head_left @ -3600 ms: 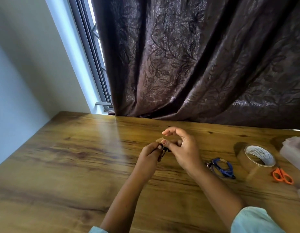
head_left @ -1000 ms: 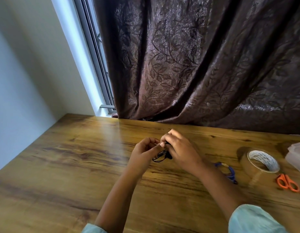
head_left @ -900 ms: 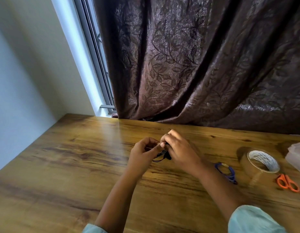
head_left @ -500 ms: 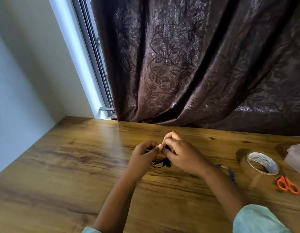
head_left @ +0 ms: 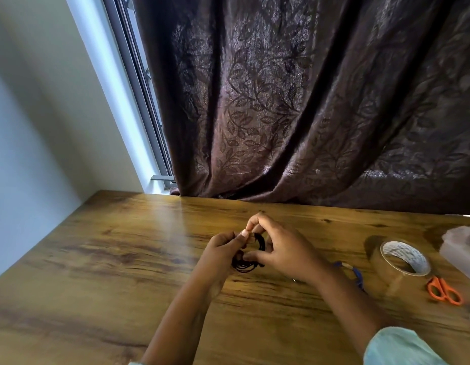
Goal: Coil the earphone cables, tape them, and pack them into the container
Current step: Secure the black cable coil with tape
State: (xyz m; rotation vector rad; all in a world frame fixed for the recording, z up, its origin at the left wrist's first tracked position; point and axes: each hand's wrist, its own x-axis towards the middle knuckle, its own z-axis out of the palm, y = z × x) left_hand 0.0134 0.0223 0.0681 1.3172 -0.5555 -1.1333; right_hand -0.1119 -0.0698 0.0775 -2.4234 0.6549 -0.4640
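A coiled black earphone cable is held between both hands above the wooden table. My left hand pinches its left side with thumb and fingers. My right hand grips the right side, its fingertips meeting the left thumb at the top of the coil. A blue earphone cable lies on the table just right of my right wrist, partly hidden by it. A roll of clear tape stands further right. The translucent container sits at the right edge.
Orange-handled scissors lie in front of the container, right of the tape. A dark patterned curtain hangs along the table's far edge. A wall and a window frame close off the left side.
The black coil has opened into wider loops that hang lower between my fingers. Both hands have stayed on it and shifted slightly. The view has tilted a little downward.
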